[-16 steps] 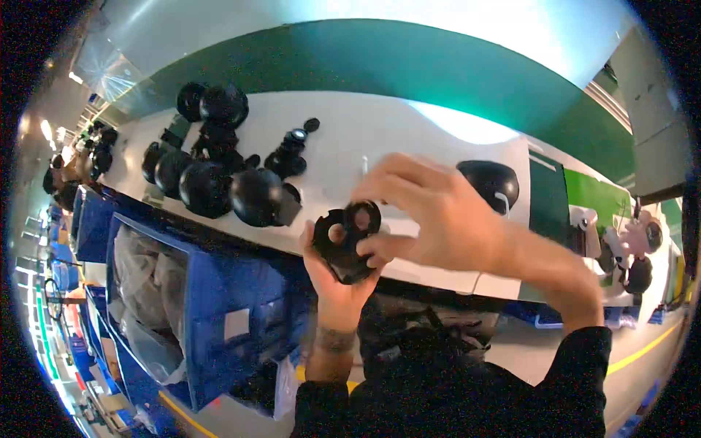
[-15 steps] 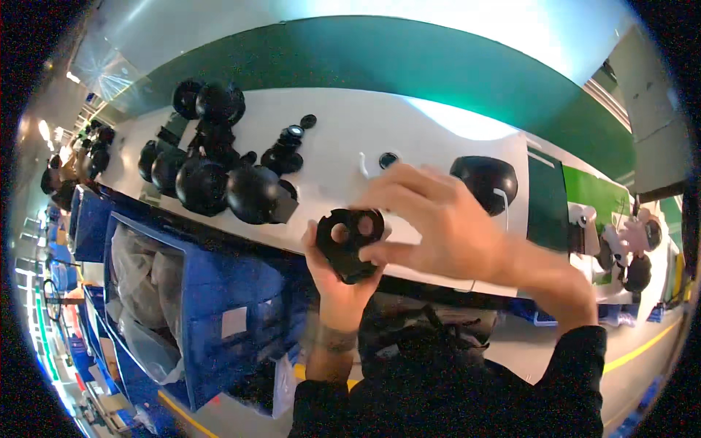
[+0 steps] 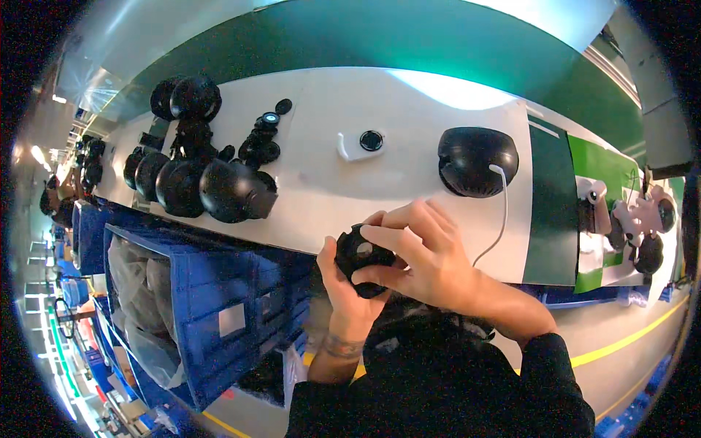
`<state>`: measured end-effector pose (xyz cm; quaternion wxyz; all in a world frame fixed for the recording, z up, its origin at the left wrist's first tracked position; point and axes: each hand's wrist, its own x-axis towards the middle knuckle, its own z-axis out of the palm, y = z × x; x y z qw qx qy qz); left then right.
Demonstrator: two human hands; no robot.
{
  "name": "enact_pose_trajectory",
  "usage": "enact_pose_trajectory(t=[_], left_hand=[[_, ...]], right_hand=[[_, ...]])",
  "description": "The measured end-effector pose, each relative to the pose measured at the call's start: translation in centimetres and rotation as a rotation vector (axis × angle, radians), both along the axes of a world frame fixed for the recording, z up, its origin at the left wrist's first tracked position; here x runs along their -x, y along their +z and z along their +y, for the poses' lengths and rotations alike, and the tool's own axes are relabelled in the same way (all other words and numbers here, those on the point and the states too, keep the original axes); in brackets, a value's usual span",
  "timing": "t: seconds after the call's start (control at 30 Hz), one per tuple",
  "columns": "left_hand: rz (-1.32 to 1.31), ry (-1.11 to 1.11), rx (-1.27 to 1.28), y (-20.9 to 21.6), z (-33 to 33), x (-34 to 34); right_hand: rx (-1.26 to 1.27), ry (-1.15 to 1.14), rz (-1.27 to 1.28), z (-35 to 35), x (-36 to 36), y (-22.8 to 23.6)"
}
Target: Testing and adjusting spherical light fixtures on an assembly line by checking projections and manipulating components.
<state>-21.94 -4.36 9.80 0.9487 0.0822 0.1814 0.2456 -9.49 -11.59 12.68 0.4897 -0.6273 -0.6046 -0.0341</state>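
Note:
A black rounded plastic part (image 3: 363, 255) with a lighter round spot on its face sits in my left hand (image 3: 349, 303), whose fingers and thumb wrap its side and underside. My right hand (image 3: 432, 257) reaches in from the right, thumb and fingertips pressed on that part's face and edge. Whether a smaller piece lies under those fingertips cannot be made out. Both hands are just off the front edge of the white table (image 3: 328, 191). Beyond them lies a small white piece (image 3: 352, 152) beside a black ring (image 3: 371, 140).
A large black dome (image 3: 478, 157) with a white cable (image 3: 504, 219) stands right of centre. Several black domed housings (image 3: 180, 186) and small round black parts (image 3: 261, 146) are at left. Blue bins (image 3: 219, 292) stand below the table's left edge. A green mat (image 3: 595, 171) holds parts at right.
My right hand has come down and left onto the black part, its fingertips now closed against it. The part has turned slightly in my left hand, and the view has shifted.

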Motion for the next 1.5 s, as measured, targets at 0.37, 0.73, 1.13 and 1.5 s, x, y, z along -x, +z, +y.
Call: enact_pose_trajectory(t=[0.37,0.73,1.13,1.5], left_hand=[[0.18,-0.101,-0.169,-0.5,0.2,-0.5],[0.353,-0.058,-0.606,1.1,0.2,0.6],[0.519,-0.362,-0.865,2.3,7.0,-6.8],[0.431,-0.789,-0.652,-1.3,9.8,-12.3]], right_hand=[[-0.004,-0.067,0.002,-0.3,-0.4,-0.9],[0.098,-0.078,0.085,-1.1,-0.2,-0.8],[0.162,-0.431,0.045,-10.9,-9.7,2.1],[0.36,-0.263,0.307,-9.1,-12.8,-1.3]])
